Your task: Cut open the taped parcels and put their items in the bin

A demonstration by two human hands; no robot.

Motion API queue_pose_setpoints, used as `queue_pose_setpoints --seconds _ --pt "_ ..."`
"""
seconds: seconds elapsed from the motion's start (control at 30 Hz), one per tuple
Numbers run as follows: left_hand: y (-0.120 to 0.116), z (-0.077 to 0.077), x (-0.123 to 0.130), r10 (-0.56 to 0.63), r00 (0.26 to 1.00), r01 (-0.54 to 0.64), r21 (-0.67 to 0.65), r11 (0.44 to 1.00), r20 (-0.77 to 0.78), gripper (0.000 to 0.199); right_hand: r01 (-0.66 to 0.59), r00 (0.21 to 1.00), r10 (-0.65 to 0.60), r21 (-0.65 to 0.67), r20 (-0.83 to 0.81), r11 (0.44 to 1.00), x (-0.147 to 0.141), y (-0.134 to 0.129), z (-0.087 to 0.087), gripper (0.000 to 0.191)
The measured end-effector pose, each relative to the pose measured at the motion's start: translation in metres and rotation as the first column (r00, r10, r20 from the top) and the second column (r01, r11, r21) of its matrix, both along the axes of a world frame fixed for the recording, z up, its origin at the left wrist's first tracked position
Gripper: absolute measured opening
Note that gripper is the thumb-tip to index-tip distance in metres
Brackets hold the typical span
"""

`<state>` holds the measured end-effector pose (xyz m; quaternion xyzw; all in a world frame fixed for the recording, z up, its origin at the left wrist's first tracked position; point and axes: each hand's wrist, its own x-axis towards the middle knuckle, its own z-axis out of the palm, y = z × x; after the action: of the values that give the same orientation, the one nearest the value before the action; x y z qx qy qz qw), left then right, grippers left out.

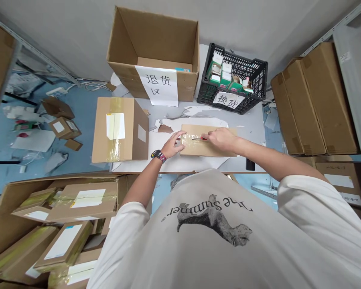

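Observation:
A flat cardboard box (210, 149) lies on the table in front of me, with clear tape across its left part. My left hand (172, 145) grips the box's left end, thumb and forefinger apart at its edges. Closed around a red utility knife (202, 138), my right hand (221, 139) is above the middle of the box. The blade points left and lies over the tape; whether it has cut in, I cannot tell.
Left on the table stands a taped carton (114, 128). Behind are an open large carton (188, 86) and a black crate (204, 94) holding several small boxes. A dark object (250, 164) lies at the right front edge. Parcels fill a big carton (3, 208) at lower left.

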<state>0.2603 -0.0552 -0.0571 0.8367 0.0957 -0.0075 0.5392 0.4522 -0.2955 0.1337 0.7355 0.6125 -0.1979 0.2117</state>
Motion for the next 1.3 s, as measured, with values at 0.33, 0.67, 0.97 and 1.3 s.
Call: queue_pose_setpoints --seconds 0.33,0.67,0.97,1.3 --pt "-0.002 -0.005 0.001 0.018 0.999 -0.018 -0.008 1.000 0.034 0.076 0.060 0.997 -0.061 -0.024 -0.039 0.998 0.003 -0.017 -0.005 0.043" --pt "-0.006 -0.010 0.002 0.048 0.998 -0.046 -0.040 0.998 0.049 0.075 0.172 0.984 -0.170 0.033 -0.059 0.985 0.006 -0.015 0.006 0.040" --pt "-0.025 -0.004 0.005 0.153 0.987 -0.148 -0.097 0.984 0.046 0.070 0.102 0.988 -0.099 0.025 -0.116 0.994 -0.009 0.023 -0.012 0.042" --pt "-0.029 0.001 0.006 0.154 0.987 -0.153 -0.028 0.988 0.045 0.065 0.080 0.990 -0.081 -0.012 -0.116 0.997 -0.009 0.029 0.003 0.044"
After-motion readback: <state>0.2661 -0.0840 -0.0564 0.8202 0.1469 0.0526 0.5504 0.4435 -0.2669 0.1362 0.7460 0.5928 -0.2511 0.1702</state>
